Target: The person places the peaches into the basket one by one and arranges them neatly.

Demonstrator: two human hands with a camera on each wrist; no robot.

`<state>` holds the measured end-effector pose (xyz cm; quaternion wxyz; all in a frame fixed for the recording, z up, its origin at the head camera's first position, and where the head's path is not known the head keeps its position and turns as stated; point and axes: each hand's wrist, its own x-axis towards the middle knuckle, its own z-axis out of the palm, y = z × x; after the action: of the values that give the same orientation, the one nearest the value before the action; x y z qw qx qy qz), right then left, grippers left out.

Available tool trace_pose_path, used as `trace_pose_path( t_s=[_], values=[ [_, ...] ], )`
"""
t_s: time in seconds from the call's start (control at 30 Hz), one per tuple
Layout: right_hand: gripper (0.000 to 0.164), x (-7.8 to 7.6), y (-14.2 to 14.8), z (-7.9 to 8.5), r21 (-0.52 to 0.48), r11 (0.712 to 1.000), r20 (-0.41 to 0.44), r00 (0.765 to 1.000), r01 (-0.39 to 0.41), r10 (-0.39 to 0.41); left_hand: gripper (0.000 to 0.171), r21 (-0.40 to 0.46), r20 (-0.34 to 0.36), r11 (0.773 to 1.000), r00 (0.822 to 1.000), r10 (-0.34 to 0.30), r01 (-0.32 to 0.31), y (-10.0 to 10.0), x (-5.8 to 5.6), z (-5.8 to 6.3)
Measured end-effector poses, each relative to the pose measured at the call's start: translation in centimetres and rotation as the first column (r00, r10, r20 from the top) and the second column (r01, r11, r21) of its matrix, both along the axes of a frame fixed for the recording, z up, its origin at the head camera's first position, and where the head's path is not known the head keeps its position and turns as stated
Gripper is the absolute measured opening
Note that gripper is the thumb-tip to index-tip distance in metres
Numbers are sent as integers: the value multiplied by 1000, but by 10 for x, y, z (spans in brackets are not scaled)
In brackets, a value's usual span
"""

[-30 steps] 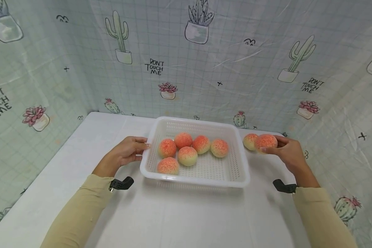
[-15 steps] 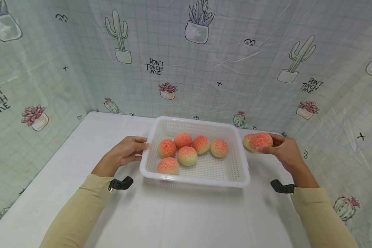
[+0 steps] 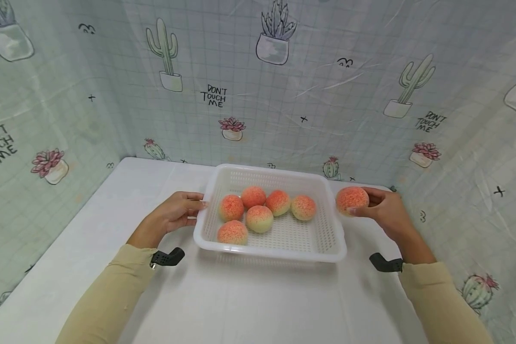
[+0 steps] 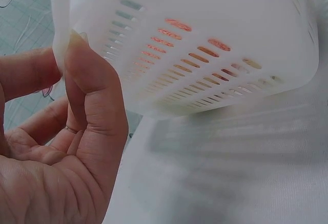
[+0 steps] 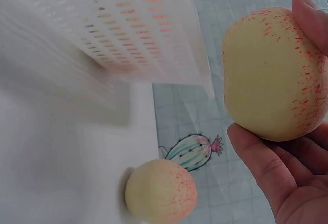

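A white perforated plastic basket (image 3: 275, 253) stands on the table with several red-and-yellow peaches (image 3: 260, 219) in it, mostly toward its left and back. My left hand (image 3: 177, 212) pinches the basket's left rim; in the left wrist view the thumb (image 4: 92, 70) presses on the outer wall. Just outside the right rim, my right hand (image 3: 389, 212) holds up another peach (image 3: 351, 199) between thumb and fingers. In the right wrist view its pale yellow side (image 5: 266, 75) faces the camera. One more peach (image 5: 160, 190) lies on the table below, hidden in the head view behind the held one.
The white table (image 3: 266, 301) is backed and flanked by a hanging sheet (image 3: 303, 81) printed with cacti. Its back edge runs close behind the basket and the loose peach. Each wrist carries a black camera strap (image 3: 168, 257).
My right hand has moved left with the held peach, which has come to cover the peach on the table and reach the basket's right rim. My left hand stays on the basket.
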<state>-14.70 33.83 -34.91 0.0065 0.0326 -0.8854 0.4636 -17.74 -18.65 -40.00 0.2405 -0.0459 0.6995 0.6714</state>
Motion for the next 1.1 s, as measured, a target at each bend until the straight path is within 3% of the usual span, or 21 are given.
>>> trace_pose_path(
  t_s=[0.7,1.1],
  values=[
    [69,6,-36,7,-3,994,39,994,-105,105,57,29,-9,1000,1000,-8,8,1,1,-2],
    [65,6,-52,3,-22,984,54,982,-180,180,56,27,0,1000,1000,-1,1,0,1,0]
  ],
)
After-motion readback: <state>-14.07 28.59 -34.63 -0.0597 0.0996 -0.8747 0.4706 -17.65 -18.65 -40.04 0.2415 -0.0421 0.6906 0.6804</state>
